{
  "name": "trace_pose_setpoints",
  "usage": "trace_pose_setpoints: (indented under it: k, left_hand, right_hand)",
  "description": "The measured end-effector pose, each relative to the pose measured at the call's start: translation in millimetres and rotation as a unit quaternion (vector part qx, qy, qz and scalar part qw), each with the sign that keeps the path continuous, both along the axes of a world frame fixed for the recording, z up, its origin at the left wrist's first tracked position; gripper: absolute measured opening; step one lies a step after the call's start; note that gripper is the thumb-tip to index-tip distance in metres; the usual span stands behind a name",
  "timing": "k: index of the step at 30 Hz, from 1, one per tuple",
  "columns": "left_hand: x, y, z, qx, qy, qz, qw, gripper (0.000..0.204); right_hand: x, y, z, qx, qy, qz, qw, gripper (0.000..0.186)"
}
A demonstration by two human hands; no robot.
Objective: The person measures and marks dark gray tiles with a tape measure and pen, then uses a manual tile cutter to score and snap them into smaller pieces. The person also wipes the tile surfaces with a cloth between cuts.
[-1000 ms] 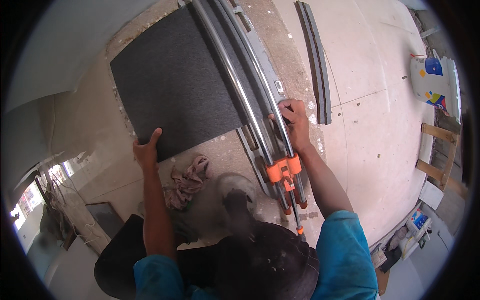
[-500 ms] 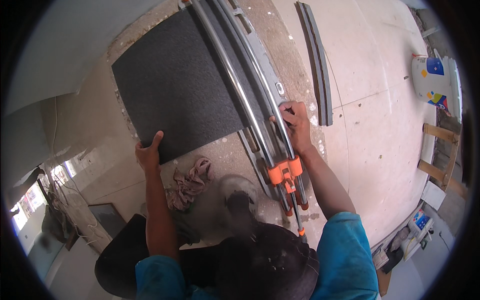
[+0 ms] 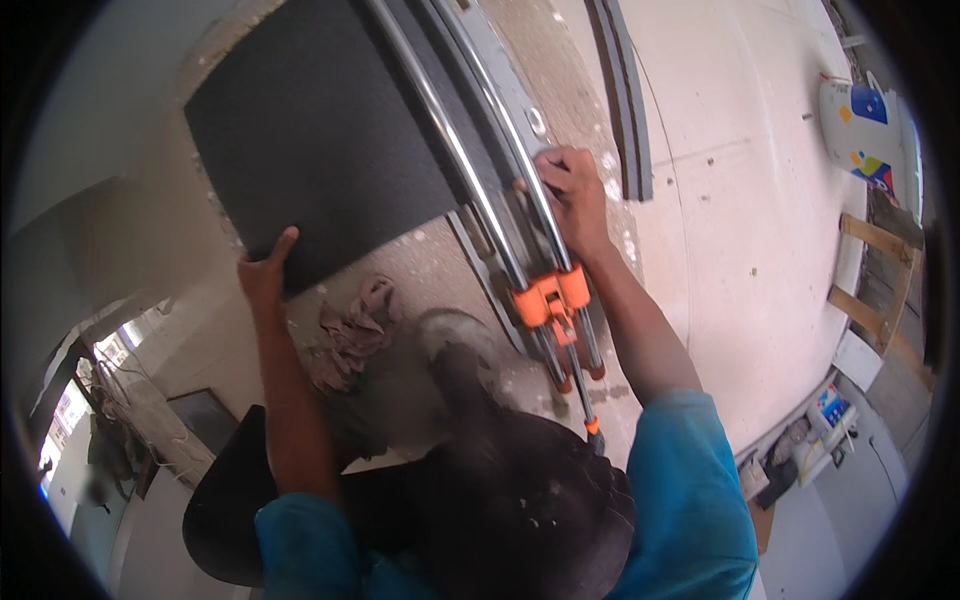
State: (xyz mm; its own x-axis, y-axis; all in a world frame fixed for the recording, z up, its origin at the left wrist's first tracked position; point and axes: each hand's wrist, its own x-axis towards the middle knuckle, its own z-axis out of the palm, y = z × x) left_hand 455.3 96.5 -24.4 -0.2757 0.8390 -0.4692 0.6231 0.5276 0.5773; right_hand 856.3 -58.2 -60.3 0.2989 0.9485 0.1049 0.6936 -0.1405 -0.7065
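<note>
A large dark grey tile [image 3: 320,130] lies on a manual tile cutter [image 3: 500,225], its right part under the two chrome rails. My left hand [image 3: 265,275] grips the tile's near left corner, thumb on top and fingers at the outer edge. At the near right corner, my right hand [image 3: 577,200] is bent around the tile's edge beside the right rail. That rail crosses in front of its thumb and hides part of the grip. Nearer to me, the cutter's orange carriage [image 3: 552,298] sits on the rails, its handle [image 3: 580,385] pointing toward me.
A crumpled pink rag [image 3: 355,330] lies on the floor left of the cutter. Narrow dark strips [image 3: 622,100] lie to its right. A white bucket [image 3: 858,130] and a wooden frame [image 3: 875,280] stand at the far right. My dark-clothed knee [image 3: 225,500] is at lower left.
The whole scene has shifted up and slightly left in the picture as the view moved. Both hands keep their places on the tile; the carriage stays at the near end of the rails.
</note>
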Motion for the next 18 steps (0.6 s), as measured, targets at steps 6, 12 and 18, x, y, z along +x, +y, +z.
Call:
trace_pose_setpoints:
  k: [6, 12, 18]
  left_hand:
    - [2, 1, 2, 0.012, 0.046, -0.028, 0.998, 0.101]
    - [-12, 3, -10, 0.012, 0.011, -0.015, 1.0, 0.102]
    - [-23, 6, -20, 0.026, 0.059, -0.024, 0.998, 0.106]
  right_hand:
    - [-4, 5, 8, -0.007, 0.032, -0.021, 0.999, 0.016]
    - [-5, 4, 5, -0.002, 0.024, -0.01, 1.0, 0.016]
    - [-6, 3, 0, 0.013, 0.033, -0.017, 0.999, 0.015]
